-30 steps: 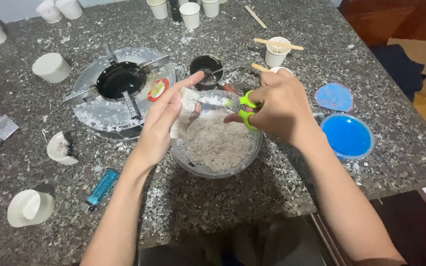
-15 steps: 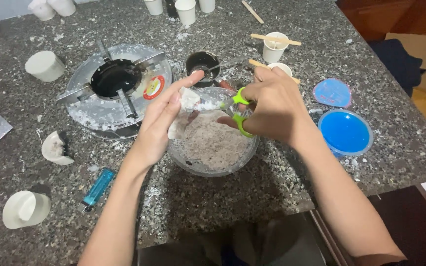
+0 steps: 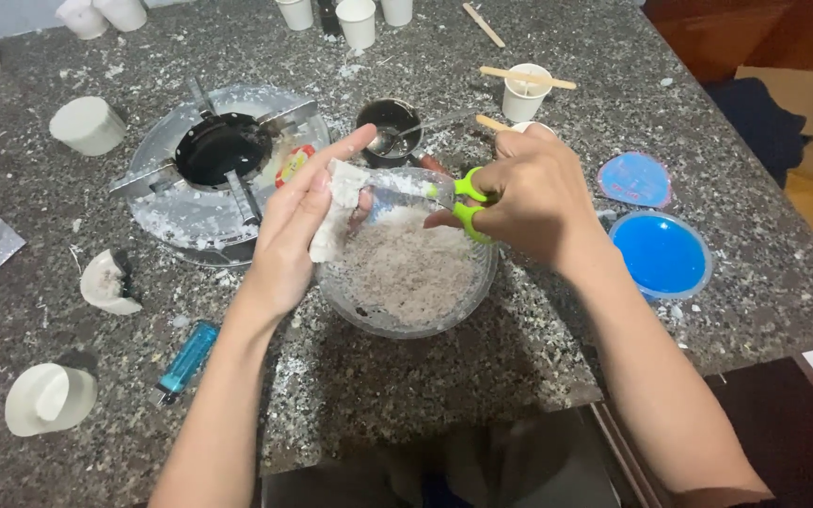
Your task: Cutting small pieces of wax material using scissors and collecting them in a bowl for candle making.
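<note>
head | left hand (image 3: 298, 226) fingers pinch white chunk (image 3: 336, 218) over bowl (image 3: 406, 325) | right hand (image 3: 538, 193) grips scissors (image 3: 463, 199), blades point left at chunk, just beside

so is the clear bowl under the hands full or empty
Roughly half full: the clear bowl holds a heap of pale shavings sitting below its rim.
</note>
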